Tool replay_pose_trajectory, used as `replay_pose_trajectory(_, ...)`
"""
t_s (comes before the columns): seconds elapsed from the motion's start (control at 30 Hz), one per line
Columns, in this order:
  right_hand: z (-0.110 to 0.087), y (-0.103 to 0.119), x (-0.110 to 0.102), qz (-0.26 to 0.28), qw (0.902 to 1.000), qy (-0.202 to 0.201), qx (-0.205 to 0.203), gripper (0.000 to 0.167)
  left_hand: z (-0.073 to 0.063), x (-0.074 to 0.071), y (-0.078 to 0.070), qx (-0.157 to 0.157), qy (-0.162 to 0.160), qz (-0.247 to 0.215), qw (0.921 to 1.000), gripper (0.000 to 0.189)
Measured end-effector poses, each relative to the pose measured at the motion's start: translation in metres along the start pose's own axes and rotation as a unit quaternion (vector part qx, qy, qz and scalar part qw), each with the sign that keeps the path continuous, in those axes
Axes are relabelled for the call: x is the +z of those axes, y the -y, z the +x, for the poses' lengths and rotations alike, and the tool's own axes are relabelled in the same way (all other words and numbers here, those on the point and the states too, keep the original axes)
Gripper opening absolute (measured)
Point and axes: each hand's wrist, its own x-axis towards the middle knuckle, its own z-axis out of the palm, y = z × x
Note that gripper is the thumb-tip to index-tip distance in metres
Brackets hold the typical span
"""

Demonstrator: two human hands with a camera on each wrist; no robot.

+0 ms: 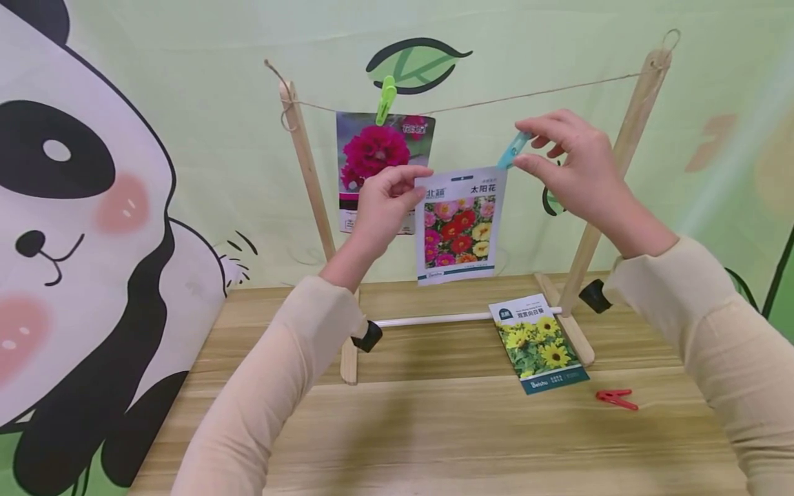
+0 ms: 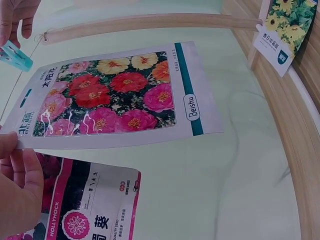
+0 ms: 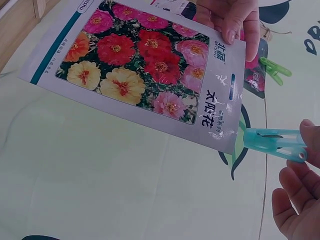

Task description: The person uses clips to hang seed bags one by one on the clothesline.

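My left hand (image 1: pixel 387 207) pinches the upper left corner of a white seed packet (image 1: pixel 460 269) with red, pink and yellow flowers. The packet hangs upright in the air, just below the twine (image 1: pixel 533 94). Between thumb and fingers, my right hand (image 1: pixel 577 165) holds a light-blue clothespin (image 3: pixel 272 142). Its tip is beside the packet's upper right corner, with a small gap in the right wrist view. Behind my left hand, a hollyhock seed packet (image 1: pixel 378 151) hangs from the twine under a green clothespin (image 1: pixel 386 100).
A wooden stand with a left post (image 1: pixel 310 172) and a right post (image 1: pixel 642 103) carries the twine. On the table (image 1: pixel 434 420) lie a sunflower seed packet (image 1: pixel 540 344), leaning over the stand's white crossbar (image 1: pixel 440 319), and a red clothespin (image 1: pixel 616 398). A panda-printed cloth (image 1: pixel 205 172) hangs behind.
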Motion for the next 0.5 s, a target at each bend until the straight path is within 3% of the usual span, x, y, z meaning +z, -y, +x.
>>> replay_pose_trajectory(0.5, 0.0065, -0.0005, -0.0024, 0.011, 0.9997, -0.016, 0.013, 0.037, 0.0039, 0.0037, -0.0048, -0.011, 0.003, -0.006, 0.9999, 0.024)
